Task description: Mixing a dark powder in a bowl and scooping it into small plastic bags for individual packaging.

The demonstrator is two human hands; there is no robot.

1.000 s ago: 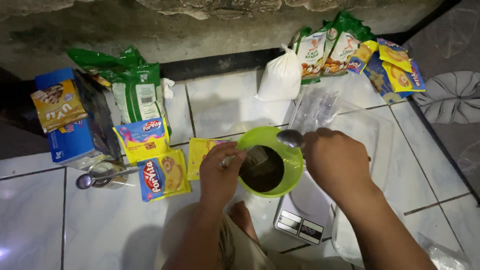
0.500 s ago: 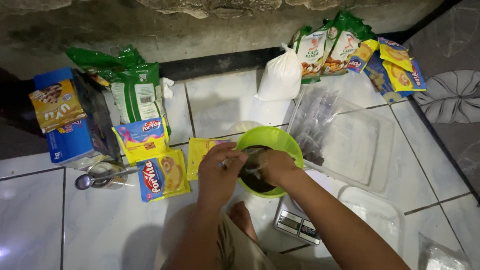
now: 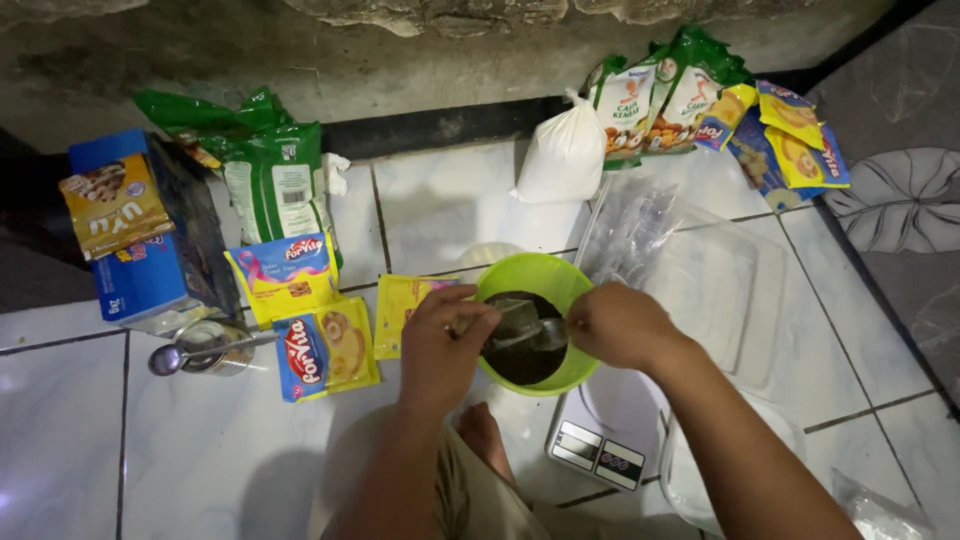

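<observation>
The right hand (image 3: 622, 325) has shifted rightward, fingers closed on a metal spoon (image 3: 548, 333) lying crosswise, bowl pointing left, over the round lime-green plastic bowl (image 3: 545, 276); the left hand (image 3: 440, 345) pinches a small sachet (image 3: 512, 322).

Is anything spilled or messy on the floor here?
No spill shows. The dark mix stays inside the green bowl, where the left hand and right hand meet. One oddity: a spoon lies balanced across a small jar on the tiles.
</observation>
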